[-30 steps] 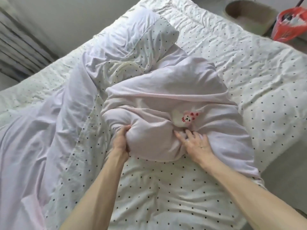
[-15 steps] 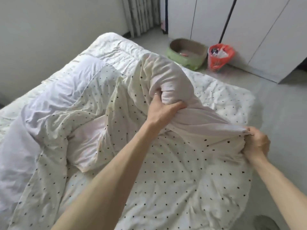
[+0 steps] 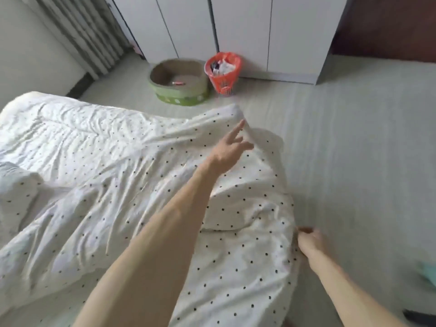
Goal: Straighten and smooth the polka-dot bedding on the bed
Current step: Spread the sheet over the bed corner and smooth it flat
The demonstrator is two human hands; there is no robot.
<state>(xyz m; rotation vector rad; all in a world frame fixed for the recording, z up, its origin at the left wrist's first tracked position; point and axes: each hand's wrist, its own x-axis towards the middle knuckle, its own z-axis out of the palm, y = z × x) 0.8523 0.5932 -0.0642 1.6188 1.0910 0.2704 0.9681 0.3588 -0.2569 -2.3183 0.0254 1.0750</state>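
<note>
The white polka-dot duvet [image 3: 122, 185] lies spread over the bed with its dotted side up, creased, and bunched in a thick fold near the right edge. My left hand [image 3: 230, 151] reaches out over the far right corner of the duvet, fingers straight and spread, holding nothing. My right hand [image 3: 311, 239] is low at the bed's right edge, fingers curled at the duvet's hem; it is blurred, and I cannot tell whether it grips the fabric.
On the floor beyond the bed stand a round green cardboard tray [image 3: 178, 82] and an orange waste bin [image 3: 224, 74], in front of white wardrobe doors [image 3: 247, 31]. Grey curtains [image 3: 87, 36] hang at the far left. Pale floor [image 3: 354, 161] runs along the bed's right side.
The lifted pink-lined bundle has been flung out flat across the bed, dotted side up. My left hand has let go and opened. My right hand has dropped to the bed's edge.
</note>
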